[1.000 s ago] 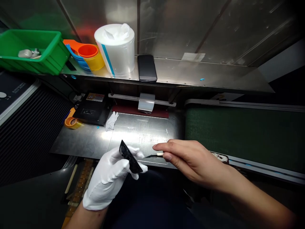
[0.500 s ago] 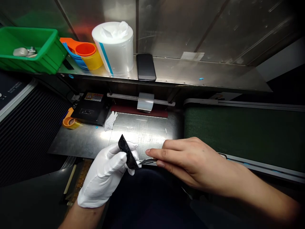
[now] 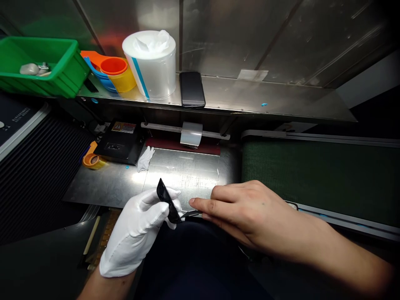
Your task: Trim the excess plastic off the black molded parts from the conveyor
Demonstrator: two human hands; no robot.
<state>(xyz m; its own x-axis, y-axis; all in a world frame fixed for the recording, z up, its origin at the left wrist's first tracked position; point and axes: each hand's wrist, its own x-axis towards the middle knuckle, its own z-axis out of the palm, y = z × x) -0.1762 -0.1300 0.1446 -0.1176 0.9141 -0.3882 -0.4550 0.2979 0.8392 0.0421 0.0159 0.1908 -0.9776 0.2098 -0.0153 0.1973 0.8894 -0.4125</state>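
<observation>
My left hand (image 3: 137,229), in a white glove, pinches a thin, glossy black part (image 3: 167,200) with a pointed upper end, held tilted above the front of the metal bench. My right hand (image 3: 243,212) is bare and closed around a slim metal blade tool, like a craft knife (image 3: 190,214), its index finger stretched along the top. The tip of the blade meets or nearly meets the lower end of the black part. Most of the knife's handle is hidden under my right hand.
A white glove (image 3: 146,158) and a black box (image 3: 120,141) lie on the bench, with a yellow tape roll (image 3: 93,161) at left. The shelf above holds a green bin (image 3: 67,71), a film roll (image 3: 153,71) and a phone (image 3: 192,89). A green conveyor belt (image 3: 318,171) runs at right.
My right hand has shifted slightly left, and the black part has turned a little in my left hand. Both hands keep their hold.
</observation>
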